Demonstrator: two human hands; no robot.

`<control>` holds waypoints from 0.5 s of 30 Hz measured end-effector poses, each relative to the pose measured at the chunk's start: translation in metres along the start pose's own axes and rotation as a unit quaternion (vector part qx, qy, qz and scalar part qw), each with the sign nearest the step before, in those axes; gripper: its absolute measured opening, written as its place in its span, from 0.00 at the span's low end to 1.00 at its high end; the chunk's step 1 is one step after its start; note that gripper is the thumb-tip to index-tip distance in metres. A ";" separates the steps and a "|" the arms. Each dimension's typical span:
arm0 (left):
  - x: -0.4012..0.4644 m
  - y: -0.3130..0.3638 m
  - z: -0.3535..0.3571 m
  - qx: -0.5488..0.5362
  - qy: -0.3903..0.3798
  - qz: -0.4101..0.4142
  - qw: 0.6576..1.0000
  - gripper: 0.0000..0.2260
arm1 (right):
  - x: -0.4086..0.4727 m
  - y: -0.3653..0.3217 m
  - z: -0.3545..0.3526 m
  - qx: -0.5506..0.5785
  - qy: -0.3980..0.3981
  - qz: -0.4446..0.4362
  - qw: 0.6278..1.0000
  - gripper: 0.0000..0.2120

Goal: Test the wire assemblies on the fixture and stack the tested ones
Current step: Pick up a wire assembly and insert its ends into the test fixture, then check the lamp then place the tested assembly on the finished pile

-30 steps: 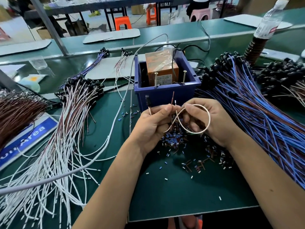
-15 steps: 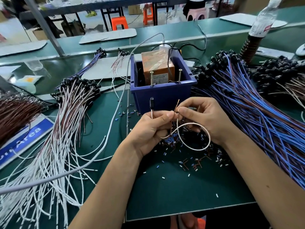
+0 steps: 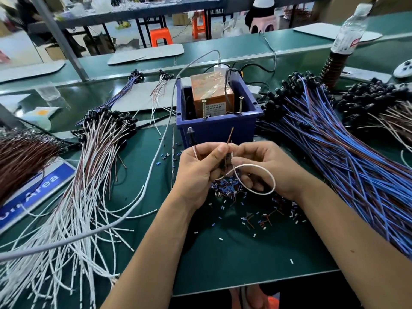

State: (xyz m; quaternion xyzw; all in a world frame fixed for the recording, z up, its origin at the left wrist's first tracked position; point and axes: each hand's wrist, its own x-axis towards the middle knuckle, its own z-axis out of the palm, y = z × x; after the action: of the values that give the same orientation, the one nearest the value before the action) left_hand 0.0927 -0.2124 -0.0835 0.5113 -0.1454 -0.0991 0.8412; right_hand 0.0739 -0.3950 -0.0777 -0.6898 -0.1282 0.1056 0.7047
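both hands grasp one wire (image 3: pixel 252 188): left hand (image 3: pixel 198 172) pinches it below its black end, right hand (image 3: pixel 267 168) fingers pinch the looped tail, likely aiming bare ends at the blue box's (image 3: pixel 216 130) screws (image 3: pixel 204 108).

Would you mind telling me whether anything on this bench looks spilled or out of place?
Yes: small cut wire bits lie scattered loose on the green mat under and before the hands, not gathered in any container.

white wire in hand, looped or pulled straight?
Looped. The white wire curls in a round loop below the right hand, while the left hand pinches its other end, near the brown wire tip.
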 end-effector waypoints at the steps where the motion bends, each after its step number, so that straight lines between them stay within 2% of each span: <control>1: -0.001 0.001 0.002 -0.008 0.000 0.003 1.000 0.09 | 0.001 0.001 0.001 0.008 0.002 -0.008 1.000 0.04; 4: -0.002 0.002 0.006 -0.013 0.008 0.009 1.000 0.08 | 0.002 0.002 0.003 0.050 0.028 -0.038 0.998 0.02; 6: 0.001 0.001 0.004 0.062 0.035 0.077 0.994 0.06 | 0.003 0.002 0.002 0.031 0.061 -0.071 0.995 0.03; 7: 0.003 0.000 0.003 0.136 0.056 0.136 0.980 0.04 | 0.004 0.001 0.002 0.013 0.091 -0.089 0.992 0.03; 9: 0.005 -0.005 0.001 0.278 0.105 0.245 0.923 0.02 | 0.006 0.001 0.001 -0.036 0.167 -0.136 0.976 0.02; 11: 0.005 -0.008 0.002 0.346 0.174 0.306 0.870 0.02 | 0.009 0.002 0.003 -0.141 0.256 -0.194 0.937 0.04; 12: 0.005 -0.009 0.002 0.354 0.204 0.326 0.852 0.02 | 0.010 0.002 0.005 -0.203 0.301 -0.223 0.905 0.04; 15: 0.009 -0.007 0.003 0.336 0.283 0.360 0.823 0.02 | 0.014 -0.002 0.009 -0.281 0.405 -0.280 0.824 0.05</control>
State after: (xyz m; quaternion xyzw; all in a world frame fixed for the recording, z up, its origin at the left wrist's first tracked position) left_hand 0.1002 -0.2212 -0.0875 0.6792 -0.0986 0.4153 0.5970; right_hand 0.0842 -0.3819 -0.0754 -0.7735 -0.0433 -0.4252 0.4680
